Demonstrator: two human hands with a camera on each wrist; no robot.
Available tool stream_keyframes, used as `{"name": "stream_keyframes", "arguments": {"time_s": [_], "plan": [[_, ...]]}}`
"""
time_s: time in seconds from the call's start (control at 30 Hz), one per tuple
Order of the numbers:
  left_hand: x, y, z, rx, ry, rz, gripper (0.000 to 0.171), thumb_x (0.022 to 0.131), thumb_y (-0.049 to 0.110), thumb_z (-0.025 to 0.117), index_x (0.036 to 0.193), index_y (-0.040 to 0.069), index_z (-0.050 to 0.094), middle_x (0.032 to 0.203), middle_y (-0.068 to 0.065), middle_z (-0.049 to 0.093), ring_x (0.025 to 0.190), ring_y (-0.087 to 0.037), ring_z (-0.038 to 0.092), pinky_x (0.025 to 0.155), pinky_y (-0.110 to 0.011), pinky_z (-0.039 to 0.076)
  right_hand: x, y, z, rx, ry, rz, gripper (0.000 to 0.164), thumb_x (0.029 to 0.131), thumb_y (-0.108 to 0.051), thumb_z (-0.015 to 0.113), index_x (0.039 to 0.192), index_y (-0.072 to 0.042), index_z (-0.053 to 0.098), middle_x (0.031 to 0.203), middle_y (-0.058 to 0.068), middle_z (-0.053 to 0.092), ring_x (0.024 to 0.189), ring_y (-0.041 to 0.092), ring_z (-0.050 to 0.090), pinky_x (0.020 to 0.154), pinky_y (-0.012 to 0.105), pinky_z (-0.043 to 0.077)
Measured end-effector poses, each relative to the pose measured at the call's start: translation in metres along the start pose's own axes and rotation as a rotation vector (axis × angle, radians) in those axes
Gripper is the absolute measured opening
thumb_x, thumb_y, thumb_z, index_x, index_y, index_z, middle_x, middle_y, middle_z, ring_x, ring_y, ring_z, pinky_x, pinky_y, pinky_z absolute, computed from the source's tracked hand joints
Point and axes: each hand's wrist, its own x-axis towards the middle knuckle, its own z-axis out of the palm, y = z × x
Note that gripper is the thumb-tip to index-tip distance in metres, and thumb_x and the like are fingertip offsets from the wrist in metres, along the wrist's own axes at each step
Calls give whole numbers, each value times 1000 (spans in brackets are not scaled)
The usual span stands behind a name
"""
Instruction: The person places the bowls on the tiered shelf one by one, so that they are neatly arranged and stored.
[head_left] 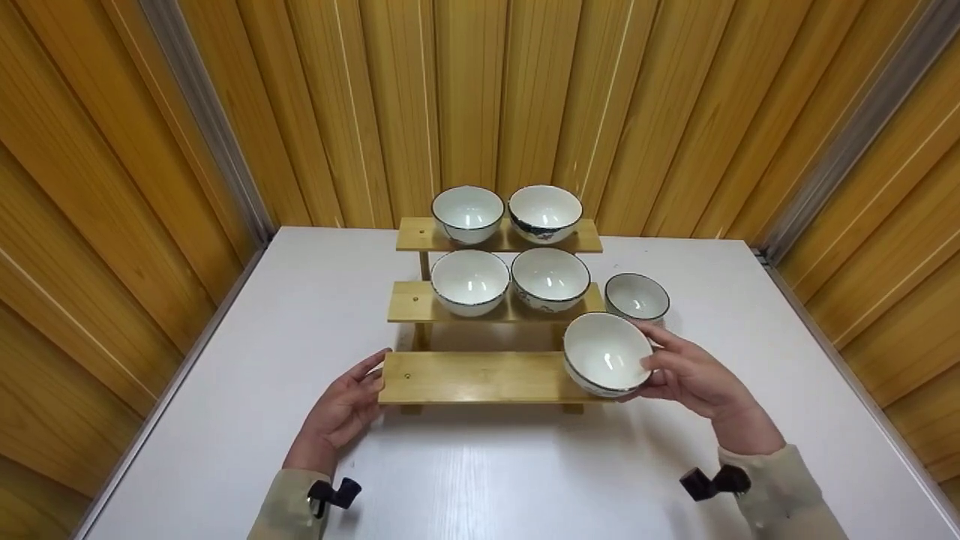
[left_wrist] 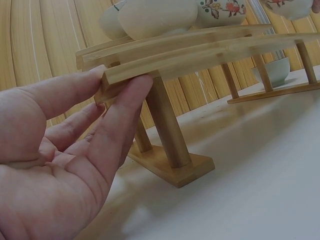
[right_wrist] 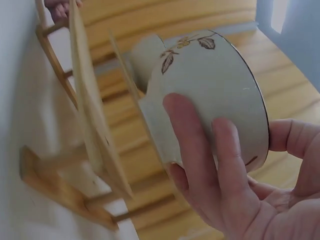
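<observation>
A white bowl (head_left: 606, 351) with a dark rim is gripped by my right hand (head_left: 694, 371), fingers round its outside and thumb at the rim. In the right wrist view this bowl (right_wrist: 215, 90) shows a leaf pattern and is held beside the shelf boards. It overlaps the right end of the lowest board (head_left: 480, 377) in the head view. My left hand (head_left: 349, 405) pinches the left end of that board, thumb and fingers on its edge, as the left wrist view shows with the hand (left_wrist: 75, 145) at the board's corner (left_wrist: 120, 75).
Two bowls, left (head_left: 469, 214) and right (head_left: 545, 214), sit on the top tier. The middle tier bears another pair, left (head_left: 470, 281) and right (head_left: 551, 277). One more bowl (head_left: 637, 295) stands on the white table (head_left: 300, 300) right of the wooden rack. Wood-patterned walls (head_left: 465, 97) surround the table.
</observation>
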Motion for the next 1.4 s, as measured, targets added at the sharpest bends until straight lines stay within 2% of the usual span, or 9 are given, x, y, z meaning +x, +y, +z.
{"name": "stream_keyframes", "arguments": {"time_s": [0.2, 0.37, 0.5, 0.67, 0.9, 1.2, 1.3, 1.4], "plan": [[0, 0, -1, 15, -19, 11, 65, 103, -8, 49, 162, 9, 29, 139, -3, 60, 121, -17, 67, 96, -27, 59, 33, 7, 36, -41, 15, 53, 68, 96, 0, 50, 159, -5, 26, 139, 23, 45, 103, 27, 73, 89, 46, 63], [0, 0, -2, 33, -41, 24, 64, 103, -7, 49, 161, 9, 29, 138, -2, 59, 118, -16, 68, 94, -26, 59, 60, 11, 65, -17, -2, 83, 75, 94, 0, 51, 161, -3, 19, 147, 33, 35, 105, 31, 71, 91, 50, 61], [0, 0, -3, 35, -54, 29, 62, 104, -7, 48, 161, 9, 30, 137, -2, 59, 118, -16, 67, 94, -26, 59, 79, 14, 84, -13, -19, 84, 75, 93, -1, 51, 162, -3, 20, 150, 35, 32, 105, 32, 70, 92, 50, 61], [0, 0, -3, 28, -61, 24, 64, 104, -7, 47, 162, 8, 25, 139, -2, 59, 121, -17, 66, 97, -28, 59, 96, 21, 102, -20, -11, 91, 75, 92, -2, 53, 162, -5, 24, 149, 36, 37, 100, 29, 71, 90, 46, 62], [0, 1, 0, 40, -17, 6, 66, 103, -5, 52, 162, 10, 27, 139, -2, 61, 122, -17, 66, 99, -29, 58, 108, 29, 114, -6, 11, 108, 76, 92, -3, 55, 162, -8, 27, 147, 34, 41, 99, 27, 71, 89, 42, 63], [0, -1, -2, 66, -33, 12, 69, 104, -4, 51, 164, 8, 20, 138, 0, 60, 120, -16, 67, 96, -28, 59, 112, 35, 119, -2, 28, 132, 75, 92, -4, 56, 162, -11, 29, 141, 27, 47, 91, 21, 71, 80, 34, 64], [0, -1, -2, 63, -41, 19, 69, 104, -3, 51, 164, 8, 20, 139, 0, 59, 121, -17, 67, 96, -28, 59, 112, 36, 119, -1, 32, 141, 75, 93, -5, 57, 162, -12, 28, 142, 28, 47, 93, 24, 72, 83, 38, 64], [0, -2, -2, 53, -44, 26, 65, 104, -3, 51, 162, 10, 26, 139, 0, 60, 122, -17, 67, 97, -29, 59, 111, 36, 118, 12, 21, 151, 76, 95, -7, 57, 164, -14, 25, 147, 31, 44, 99, 30, 74, 91, 46, 63]]}}
